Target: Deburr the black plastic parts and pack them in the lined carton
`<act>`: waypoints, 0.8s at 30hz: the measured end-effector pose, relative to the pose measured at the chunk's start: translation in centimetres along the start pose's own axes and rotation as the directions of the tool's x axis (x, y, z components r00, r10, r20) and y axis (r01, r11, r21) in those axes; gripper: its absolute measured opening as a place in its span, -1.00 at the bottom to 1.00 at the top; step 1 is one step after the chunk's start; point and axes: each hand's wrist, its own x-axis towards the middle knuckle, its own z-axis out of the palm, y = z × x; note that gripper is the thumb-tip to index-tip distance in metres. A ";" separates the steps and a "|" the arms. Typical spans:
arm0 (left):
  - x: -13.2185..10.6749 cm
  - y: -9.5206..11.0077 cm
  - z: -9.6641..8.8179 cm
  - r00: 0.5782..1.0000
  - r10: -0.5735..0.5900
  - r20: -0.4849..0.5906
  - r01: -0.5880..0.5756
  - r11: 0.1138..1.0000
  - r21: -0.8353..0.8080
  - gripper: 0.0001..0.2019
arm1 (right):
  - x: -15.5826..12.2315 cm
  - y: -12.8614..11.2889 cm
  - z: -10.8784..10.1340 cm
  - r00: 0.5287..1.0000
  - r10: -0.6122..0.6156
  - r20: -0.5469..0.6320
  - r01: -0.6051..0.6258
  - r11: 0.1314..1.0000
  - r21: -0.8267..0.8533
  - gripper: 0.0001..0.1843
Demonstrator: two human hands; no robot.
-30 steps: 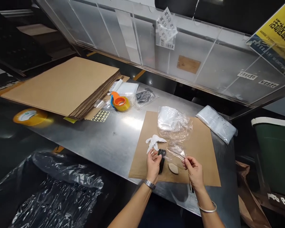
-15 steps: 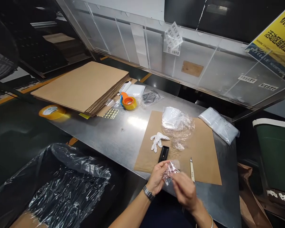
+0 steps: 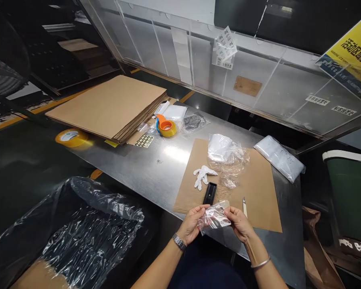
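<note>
Stretched between both hands is a clear plastic bag [image 3: 214, 218]. My left hand [image 3: 192, 224], with a watch on its wrist, pinches the bag's left side. At its right edge, my right hand [image 3: 239, 223] closes thumb and fingers on the plastic. Just beyond the bag, a black oblong holder [image 3: 209, 193] lies on brown cardboard sheets [image 3: 260, 192]. A craft knife [image 3: 244, 206] rests close to my right hand, its lower part hidden by it. White gloves [image 3: 204, 176] and a heap of clear plastic bags [image 3: 225, 150] lie farther back on the sheets.
A cardboard stack [image 3: 108, 106] covers the metal table's [image 3: 144, 176] far left, near an orange tape dispenser [image 3: 166, 127], a yellow tape roll [image 3: 70, 137] and a sticker sheet [image 3: 144, 141]. A white plastic packet [image 3: 279, 158] lies right. A plastic-lined box [image 3: 93, 228] stands lower left.
My right hand has moved from over the bag to its right edge. The bag is now spread wider between my hands, and more of the knife is hidden. The view has shifted slightly.
</note>
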 end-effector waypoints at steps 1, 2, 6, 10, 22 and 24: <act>0.0 -0.3 -0.4 0.998 0.044 -0.043 -0.042 0.998 0.036 -0.73 | 0.0 0.0 0.3 1.000 -0.024 -0.007 0.024 0.999 -0.024 -0.61; -0.1 -0.6 -0.7 0.992 0.093 -0.081 -0.087 0.993 0.076 -0.74 | -0.1 0.0 0.6 0.999 -0.049 -0.012 0.049 0.997 -0.054 -0.62; -1.2 -2.3 -0.9 0.975 0.215 -0.049 -0.196 0.947 0.256 -0.71 | -0.7 0.6 2.6 0.991 -0.131 0.028 0.133 0.966 -0.222 -0.70; -1.9 -4.0 -0.7 0.979 0.189 0.072 -0.202 0.897 0.392 -0.65 | -1.2 2.0 4.4 0.979 -0.154 0.134 0.195 0.902 -0.384 -0.78; -1.9 -5.6 -5.2 0.813 0.565 0.141 -0.397 0.361 0.844 -0.67 | -0.3 3.2 6.3 0.852 -0.365 0.377 0.520 0.492 -0.698 -0.85; -1.3 -5.4 -5.8 0.768 0.602 0.218 -0.442 0.252 0.861 -0.64 | 0.2 3.1 7.1 0.800 -0.384 0.460 0.594 0.400 -0.698 -0.85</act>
